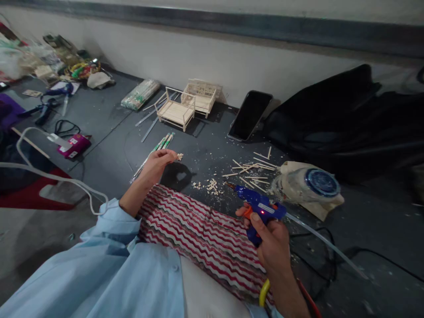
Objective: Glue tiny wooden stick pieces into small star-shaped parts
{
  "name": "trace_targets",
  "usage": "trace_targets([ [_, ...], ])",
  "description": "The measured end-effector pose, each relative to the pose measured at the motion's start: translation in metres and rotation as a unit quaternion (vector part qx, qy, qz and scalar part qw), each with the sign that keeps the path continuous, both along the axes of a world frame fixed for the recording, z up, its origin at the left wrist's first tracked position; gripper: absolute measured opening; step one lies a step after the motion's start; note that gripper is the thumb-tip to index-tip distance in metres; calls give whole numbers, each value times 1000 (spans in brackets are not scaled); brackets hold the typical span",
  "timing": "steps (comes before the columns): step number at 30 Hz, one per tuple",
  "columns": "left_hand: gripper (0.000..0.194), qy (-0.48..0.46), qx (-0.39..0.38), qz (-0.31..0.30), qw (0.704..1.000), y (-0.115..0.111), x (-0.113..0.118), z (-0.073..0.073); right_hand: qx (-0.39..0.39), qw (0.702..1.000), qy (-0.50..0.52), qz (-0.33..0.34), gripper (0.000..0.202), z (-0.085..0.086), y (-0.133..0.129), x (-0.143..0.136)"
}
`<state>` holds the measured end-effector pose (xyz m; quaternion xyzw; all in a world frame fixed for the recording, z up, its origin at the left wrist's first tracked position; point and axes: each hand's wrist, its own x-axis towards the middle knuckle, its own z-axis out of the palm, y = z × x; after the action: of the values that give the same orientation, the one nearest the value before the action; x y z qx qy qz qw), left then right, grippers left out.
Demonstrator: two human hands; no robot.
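Striped red-and-white cloth (198, 238) lies at the near edge of the dark grey table (109, 145). Left hand (153, 168): fingertips pinch a small cluster of pale wooden bits (179, 156) above the near half. Right hand (273, 243): wrapped around a blue glue gun with an orange trigger (261, 206), red light lit, nozzle beside loose pale wooden cubes (213, 187). Two pale miniature wooden frames, one in front (175, 113), one behind (202, 100), stand near the far edge and appear largely assembled. Held cluster: judged partly joined. Cubes and thin wooden sticks (253, 168) remain unattached.
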<state>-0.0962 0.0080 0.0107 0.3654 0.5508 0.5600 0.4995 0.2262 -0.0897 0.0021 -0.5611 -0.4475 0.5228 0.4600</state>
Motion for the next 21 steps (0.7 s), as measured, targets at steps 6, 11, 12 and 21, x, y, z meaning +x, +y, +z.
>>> trace_targets([
  [6, 5, -102, -47, -12, 994, -11, 17, 10, -8, 999, 47, -19, 26, 9, 4, -9],
  [11, 9, -188, -90, -53, 977, -22, 48, 20, -54, 996, 69, -33, 28, 28, 7, -8],
  [12, 9, -177, -79, -53, 979, -23, 54, 21, -61, 995, 64, -40, 28, 33, 8, -4],
  [21, 5, 38, 106, -17, 993, -30, 69, 24, -91, 990, -20, -103, 34, 100, 36, 40],
])
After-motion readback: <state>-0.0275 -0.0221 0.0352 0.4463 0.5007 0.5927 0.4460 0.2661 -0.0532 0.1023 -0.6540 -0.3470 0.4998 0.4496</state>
